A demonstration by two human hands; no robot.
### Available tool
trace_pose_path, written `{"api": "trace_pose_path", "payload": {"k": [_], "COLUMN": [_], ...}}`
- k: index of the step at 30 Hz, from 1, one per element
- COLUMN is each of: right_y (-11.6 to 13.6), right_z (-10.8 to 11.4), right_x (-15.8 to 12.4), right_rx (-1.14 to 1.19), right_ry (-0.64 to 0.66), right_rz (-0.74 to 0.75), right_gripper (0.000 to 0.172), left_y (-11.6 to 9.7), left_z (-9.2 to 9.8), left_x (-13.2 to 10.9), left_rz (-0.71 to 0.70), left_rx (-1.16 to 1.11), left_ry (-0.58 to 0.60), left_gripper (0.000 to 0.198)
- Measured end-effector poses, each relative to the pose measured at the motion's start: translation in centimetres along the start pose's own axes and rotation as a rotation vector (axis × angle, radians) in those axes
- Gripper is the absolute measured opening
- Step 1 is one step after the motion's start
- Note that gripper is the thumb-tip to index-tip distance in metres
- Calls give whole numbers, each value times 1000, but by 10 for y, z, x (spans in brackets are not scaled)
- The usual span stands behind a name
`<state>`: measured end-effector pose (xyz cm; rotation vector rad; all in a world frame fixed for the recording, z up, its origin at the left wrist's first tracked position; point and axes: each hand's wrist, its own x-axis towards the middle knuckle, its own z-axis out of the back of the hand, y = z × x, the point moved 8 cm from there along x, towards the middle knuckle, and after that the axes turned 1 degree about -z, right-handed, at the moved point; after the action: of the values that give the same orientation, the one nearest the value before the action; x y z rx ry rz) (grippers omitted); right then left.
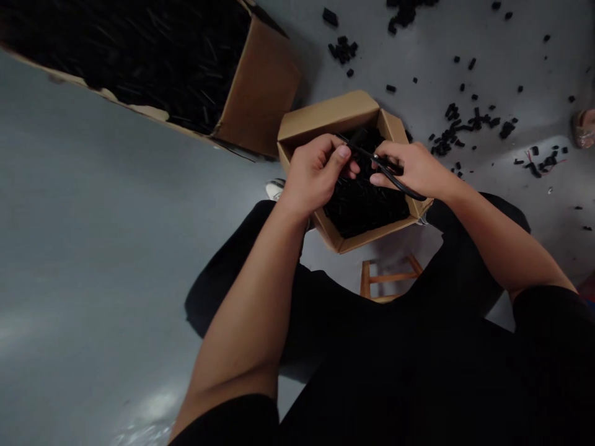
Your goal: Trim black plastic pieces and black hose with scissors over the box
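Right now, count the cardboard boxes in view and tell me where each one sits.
2. The larger cardboard box, packed with long black pieces, sits at upper left on the grey floor. The smaller cardboard box sits just beyond the person's lap, beneath the left hand and right hand. Others may be out of view.

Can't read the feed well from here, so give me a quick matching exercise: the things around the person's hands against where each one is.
Things:
1. Left hand
2. Black cable
3. Long black pieces
4. Wooden stool

Places:
A. Between the person's legs
B. Running from the left hand to the right hand
C. Filling the large cardboard box
D. Above the small cardboard box

Pairs: 1-D, 2-B, 3-C, 4-A
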<state>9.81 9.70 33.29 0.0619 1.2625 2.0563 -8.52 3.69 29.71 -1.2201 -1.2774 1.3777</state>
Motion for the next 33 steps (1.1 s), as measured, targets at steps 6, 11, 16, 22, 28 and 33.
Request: {"api": "trace_pose_path", "payload": {"k": [6, 11, 16, 22, 28, 33], "right_y": [0, 1, -3, -8, -4, 15], "right_z": [-1, -8, -14, -21, -19, -7], "right_x": [-7, -9, -7, -11, -17, -31], "right_rx": [-25, -31, 11, 25, 149, 278], "right_ry": [41, 61, 42, 87, 141, 128], "right_rz": [33, 9, 19, 4, 49, 93], "right_gripper": [43, 36, 32, 27, 30, 33], "left_y": [-3, 14, 24, 21, 35, 38], "left_z": [-6, -19, -23, -30, -35, -29], "left_x": [-4, -5, -6, -17, -25, -31], "left_rz": [-54, 24, 97, 342, 703, 820], "left_rx": [77, -26, -116, -254, -212, -137], "left_ry": [117, 214, 240, 300, 317, 110], "left_gripper": [66, 68, 63, 67, 61, 37]}}
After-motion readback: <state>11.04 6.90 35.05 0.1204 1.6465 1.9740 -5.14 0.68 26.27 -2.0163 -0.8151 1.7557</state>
